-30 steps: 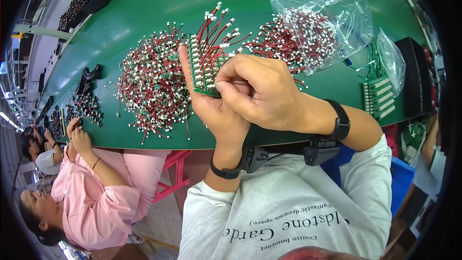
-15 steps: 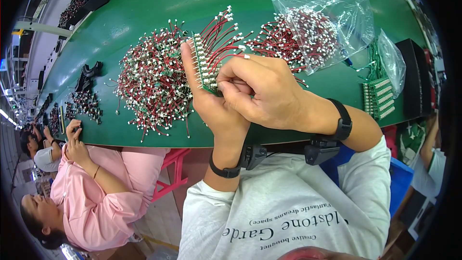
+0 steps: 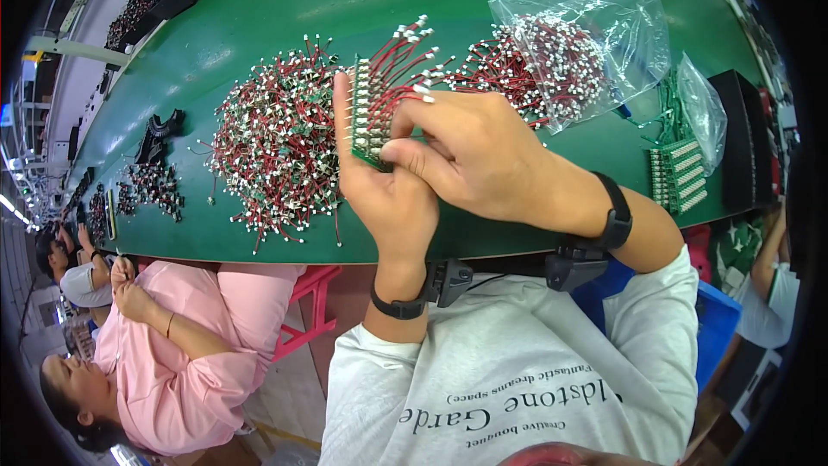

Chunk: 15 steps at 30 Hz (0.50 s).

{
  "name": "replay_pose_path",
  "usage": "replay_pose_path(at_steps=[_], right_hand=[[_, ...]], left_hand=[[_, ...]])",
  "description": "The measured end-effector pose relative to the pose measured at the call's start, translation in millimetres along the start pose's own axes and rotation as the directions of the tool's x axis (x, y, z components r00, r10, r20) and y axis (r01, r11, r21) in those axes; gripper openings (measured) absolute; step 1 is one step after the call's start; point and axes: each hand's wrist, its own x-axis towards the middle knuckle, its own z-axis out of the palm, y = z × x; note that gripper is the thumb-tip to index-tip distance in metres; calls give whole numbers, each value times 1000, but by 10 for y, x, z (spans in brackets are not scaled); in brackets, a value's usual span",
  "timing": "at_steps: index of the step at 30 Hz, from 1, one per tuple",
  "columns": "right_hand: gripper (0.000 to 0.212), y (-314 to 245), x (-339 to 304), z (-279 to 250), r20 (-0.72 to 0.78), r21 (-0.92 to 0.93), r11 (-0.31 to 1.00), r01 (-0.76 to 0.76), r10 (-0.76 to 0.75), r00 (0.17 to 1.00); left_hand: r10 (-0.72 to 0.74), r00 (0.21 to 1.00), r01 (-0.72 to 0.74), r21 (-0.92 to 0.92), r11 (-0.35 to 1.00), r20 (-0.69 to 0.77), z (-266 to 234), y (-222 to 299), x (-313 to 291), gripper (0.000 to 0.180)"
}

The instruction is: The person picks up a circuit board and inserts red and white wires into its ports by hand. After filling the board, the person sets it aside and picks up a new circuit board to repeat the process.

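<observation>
My left hand (image 3: 384, 207) is closed around the lower end of a green circuit board panel (image 3: 360, 152), which stands upright with one finger stretched along its left edge. White connectors run in rows up the panel, and thin pins stick out on its left. Red and black wires (image 3: 398, 65) with white plugs fan out from its upper right. My right hand (image 3: 483, 151) crosses over my left wrist side, its thumb and curled fingers pinched against the panel's lower connectors. Whatever sits between those fingertips is hidden. Left of the panel lies a big heap of wired small boards (image 3: 276, 142).
Red-wired leads (image 3: 561, 69) lie partly inside a clear plastic bag (image 3: 634, 30). More green panels (image 3: 680, 174) rest at the right beside a black box (image 3: 737, 138). Black parts (image 3: 151, 190) lie at the left, near a seated person in pink (image 3: 181, 345).
The panel and my left hand have shifted slightly right and turned a little. My right fingers have moved slightly left, still pinched at the connectors. The person in pink has lowered their hands.
</observation>
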Motion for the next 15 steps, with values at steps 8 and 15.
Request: replay_pose_path(at_steps=[8,15], right_hand=[[38,406,146,-403,56,17,992,-127,126,990],[43,420,154,-270,323,467,789,-399,268,908]], left_hand=[[-331,943,270,-525,807,-25,-334,94,207,56],[-358,934,295,-595,748,14,-397,-3,163,56]])
